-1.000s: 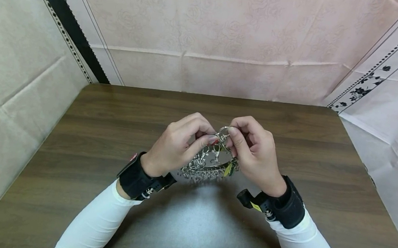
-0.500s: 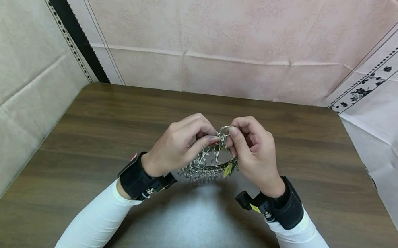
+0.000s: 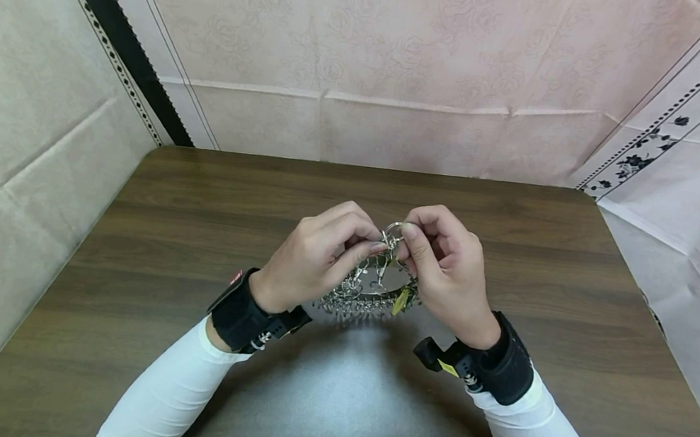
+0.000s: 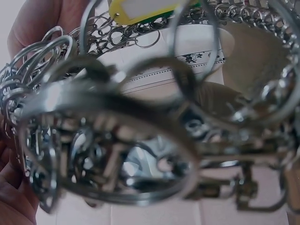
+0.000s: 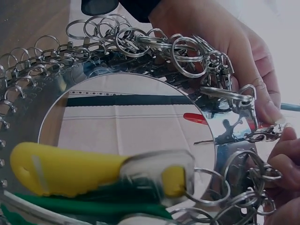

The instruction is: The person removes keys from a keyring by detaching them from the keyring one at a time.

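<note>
Both hands meet over the middle of the wooden table, around a round metal band (image 3: 374,296) fringed with many small rings and chain links. The thumb and forefinger of the left hand (image 3: 317,258) pinch a small metal clasp (image 5: 272,133). Just beside it, the right hand (image 3: 450,272) pinches a larger key ring (image 3: 395,225) between thumb and fingers. Below them hangs a yellow key tag (image 5: 70,168), with a green tag (image 5: 93,206) behind it. A red tag (image 5: 194,118) shows through the band's opening in the right wrist view. Fingers cover the exact joint.
The brown tabletop (image 3: 198,202) extends around the hands and band. Pale cloth (image 3: 367,56) rises behind the far edge and hangs at both sides. Black straps with cameras (image 3: 479,360) sit on both wrists.
The left hand has shifted very slightly, and the red tag by its thumb has gone out of sight in the head view. The yellow tag has swung a little. The right hand stays put.
</note>
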Demonstrator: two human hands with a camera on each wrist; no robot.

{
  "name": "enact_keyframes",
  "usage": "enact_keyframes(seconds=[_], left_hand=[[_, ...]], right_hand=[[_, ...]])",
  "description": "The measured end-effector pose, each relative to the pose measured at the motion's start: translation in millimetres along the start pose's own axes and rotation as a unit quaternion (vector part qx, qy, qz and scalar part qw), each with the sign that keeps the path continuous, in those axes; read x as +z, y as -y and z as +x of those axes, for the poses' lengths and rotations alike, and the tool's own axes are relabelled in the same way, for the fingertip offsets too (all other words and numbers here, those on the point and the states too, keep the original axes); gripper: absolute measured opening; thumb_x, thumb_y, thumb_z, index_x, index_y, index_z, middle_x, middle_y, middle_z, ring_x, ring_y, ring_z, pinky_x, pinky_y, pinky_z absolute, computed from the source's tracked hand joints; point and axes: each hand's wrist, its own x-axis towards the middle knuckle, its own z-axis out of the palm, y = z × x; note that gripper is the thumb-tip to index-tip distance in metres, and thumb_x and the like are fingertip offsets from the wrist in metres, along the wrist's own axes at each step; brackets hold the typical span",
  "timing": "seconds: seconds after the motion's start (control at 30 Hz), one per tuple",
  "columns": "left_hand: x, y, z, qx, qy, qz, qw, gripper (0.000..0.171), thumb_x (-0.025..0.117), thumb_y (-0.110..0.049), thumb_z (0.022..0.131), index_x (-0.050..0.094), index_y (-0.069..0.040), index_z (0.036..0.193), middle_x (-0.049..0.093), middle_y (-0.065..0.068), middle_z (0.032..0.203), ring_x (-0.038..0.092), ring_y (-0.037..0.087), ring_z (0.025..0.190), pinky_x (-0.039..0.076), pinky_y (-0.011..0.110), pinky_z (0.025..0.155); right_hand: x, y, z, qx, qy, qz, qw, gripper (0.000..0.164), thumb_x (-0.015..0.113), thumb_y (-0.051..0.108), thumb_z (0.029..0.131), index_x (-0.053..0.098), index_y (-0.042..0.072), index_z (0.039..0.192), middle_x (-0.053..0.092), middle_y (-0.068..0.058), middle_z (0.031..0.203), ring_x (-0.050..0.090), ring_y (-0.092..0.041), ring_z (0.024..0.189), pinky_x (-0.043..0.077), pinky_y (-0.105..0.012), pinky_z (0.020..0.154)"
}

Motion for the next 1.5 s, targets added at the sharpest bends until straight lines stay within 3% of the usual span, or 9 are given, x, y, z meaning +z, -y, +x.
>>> enact_keyframes(seconds=[0.4, 0.63, 0.77, 1.0, 1.23, 1.5], left_hand=[[2.0, 1.2, -0.4, 0.008, 0.017, 0.020, 0.9996, 0.006, 0.066, -0.004, 0.096, 0.065, 0.002, 0.096, 0.064, 0.008, 0.089, 0.060, 0.012, 0.077, 0.053, 0.020, 0.068], [-1.8, 2.0, 0.4, -0.023, -0.002, 0.003, 0.9997, 0.010, 0.073, 0.003, 0.089, 0.064, 0.001, 0.094, 0.062, 0.007, 0.087, 0.053, 0.011, 0.075, 0.048, 0.025, 0.062], [-5.5, 3.7, 1.3, -0.040, -0.013, 0.003, 0.9991, 0.008, 0.071, 0.001, 0.091, 0.065, 0.000, 0.095, 0.062, 0.006, 0.087, 0.053, 0.011, 0.076, 0.046, 0.023, 0.063], [-13.0, 11.5, 2.1, -0.060, -0.018, 0.039, 0.9973, 0.005, 0.070, -0.002, 0.093, 0.066, 0.000, 0.095, 0.064, 0.006, 0.089, 0.056, 0.010, 0.075, 0.048, 0.019, 0.063], [-20.3, 32.5, -3.5, -0.093, 0.016, 0.088, 0.9916, 0.008, 0.071, -0.006, 0.094, 0.066, -0.001, 0.097, 0.064, 0.006, 0.089, 0.055, 0.010, 0.074, 0.049, 0.024, 0.063], [-22.1, 55.1, -11.7, -0.157, 0.071, 0.119, 0.9779, 0.008, 0.067, -0.013, 0.098, 0.068, -0.005, 0.099, 0.062, 0.003, 0.090, 0.051, 0.012, 0.073, 0.043, 0.023, 0.063]], right_hand=[[-0.7, 0.0, -0.6, 0.004, -0.004, 0.007, 1.000, 0.016, 0.056, 0.004, 0.101, 0.056, -0.010, 0.094, 0.056, -0.007, 0.071, 0.045, -0.006, 0.053, 0.040, -0.019, 0.047], [-0.8, 1.3, 0.6, 0.004, 0.000, -0.001, 1.000, 0.013, 0.057, 0.002, 0.101, 0.057, -0.009, 0.094, 0.056, -0.010, 0.070, 0.045, -0.006, 0.053, 0.039, -0.019, 0.047], [-1.7, 1.9, 0.9, 0.002, 0.007, -0.003, 1.000, 0.014, 0.057, 0.003, 0.100, 0.057, -0.009, 0.094, 0.057, -0.011, 0.070, 0.045, -0.007, 0.053, 0.038, -0.019, 0.046], [-4.6, 2.3, 0.6, 0.000, 0.015, -0.025, 1.000, 0.011, 0.057, -0.001, 0.099, 0.056, -0.011, 0.094, 0.057, -0.011, 0.071, 0.048, -0.008, 0.056, 0.039, -0.019, 0.048], [-6.0, 2.8, 0.4, -0.011, 0.004, -0.047, 0.999, 0.004, 0.057, -0.011, 0.096, 0.057, -0.011, 0.093, 0.058, -0.011, 0.069, 0.049, -0.012, 0.055, 0.038, -0.019, 0.047], [-6.8, 2.3, 1.0, -0.022, 0.003, -0.044, 0.999, 0.016, 0.057, 0.001, 0.101, 0.055, -0.012, 0.091, 0.059, -0.010, 0.069, 0.054, -0.010, 0.057, 0.040, -0.017, 0.048]])
